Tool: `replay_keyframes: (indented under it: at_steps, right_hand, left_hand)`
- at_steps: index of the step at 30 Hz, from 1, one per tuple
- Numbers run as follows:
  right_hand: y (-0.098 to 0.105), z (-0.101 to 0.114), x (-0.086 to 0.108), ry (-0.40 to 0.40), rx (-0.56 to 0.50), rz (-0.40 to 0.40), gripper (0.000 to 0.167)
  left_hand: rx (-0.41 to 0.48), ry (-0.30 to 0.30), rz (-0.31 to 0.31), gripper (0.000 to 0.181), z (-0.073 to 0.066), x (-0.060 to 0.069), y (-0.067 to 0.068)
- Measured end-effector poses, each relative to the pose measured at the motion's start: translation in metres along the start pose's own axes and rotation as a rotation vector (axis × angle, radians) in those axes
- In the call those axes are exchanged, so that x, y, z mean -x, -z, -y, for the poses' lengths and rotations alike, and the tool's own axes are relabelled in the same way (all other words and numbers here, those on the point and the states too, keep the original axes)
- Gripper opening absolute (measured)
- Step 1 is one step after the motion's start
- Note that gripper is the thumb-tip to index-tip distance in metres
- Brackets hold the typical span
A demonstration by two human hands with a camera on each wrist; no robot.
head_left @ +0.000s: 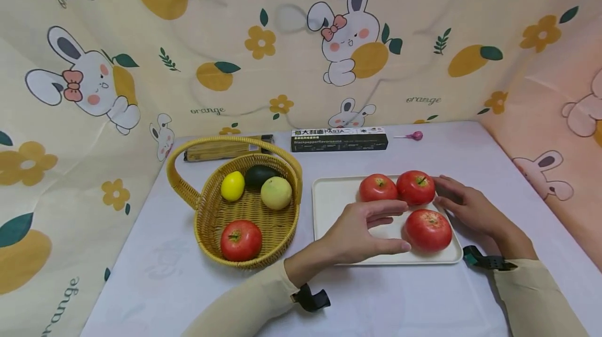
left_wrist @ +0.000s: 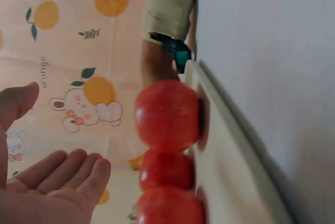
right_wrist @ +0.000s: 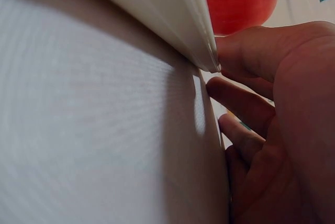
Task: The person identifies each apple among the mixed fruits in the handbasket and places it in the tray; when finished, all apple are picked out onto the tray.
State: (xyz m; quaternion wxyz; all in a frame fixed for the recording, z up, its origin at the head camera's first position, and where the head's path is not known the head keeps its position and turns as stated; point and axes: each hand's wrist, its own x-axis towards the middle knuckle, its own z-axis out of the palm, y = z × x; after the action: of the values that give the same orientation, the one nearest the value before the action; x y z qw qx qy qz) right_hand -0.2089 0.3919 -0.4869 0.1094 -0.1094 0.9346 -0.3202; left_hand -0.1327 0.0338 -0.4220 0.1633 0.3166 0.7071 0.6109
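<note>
Three red apples rest on a white rectangular tray (head_left: 329, 222): a front apple (head_left: 428, 230), a back-left apple (head_left: 378, 188) and a back-right apple (head_left: 416, 187). My left hand (head_left: 364, 230) hovers above the tray, left of the front apple. Its thumb and fingers are spread apart, with nothing held; the left wrist view shows a gap between the hand and the apples. At the tray's right edge is my right hand (head_left: 475, 211). In the right wrist view its thumb (right_wrist: 246, 51) lies on the tray rim, and the forefinger sits just below, pinching the edge.
Left of the tray stands a wicker basket (head_left: 202, 232) with a tall handle. It holds a red apple (head_left: 241, 240), a lemon (head_left: 232, 186), a dark green avocado (head_left: 260, 175) and a pale green round fruit (head_left: 276, 193). Behind are spaghetti (head_left: 221, 150), a pasta box (head_left: 338, 139) and a lollipop (head_left: 416, 136).
</note>
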Motion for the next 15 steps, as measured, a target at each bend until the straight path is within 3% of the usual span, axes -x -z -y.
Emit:
replay_keyframes:
  at_steps: [6,15]
  right_hand:
    - [0.002,-0.001,0.001,0.021,0.002,-0.009,0.072]
    - [-0.001,-0.003,0.001,0.025,0.005,-0.019,0.071]
  left_hand:
    - [0.008,-0.056,0.024,0.063,-0.009,0.024,0.022]
    - [-0.030,0.007,0.089,0.062,-0.016,0.073,0.066]
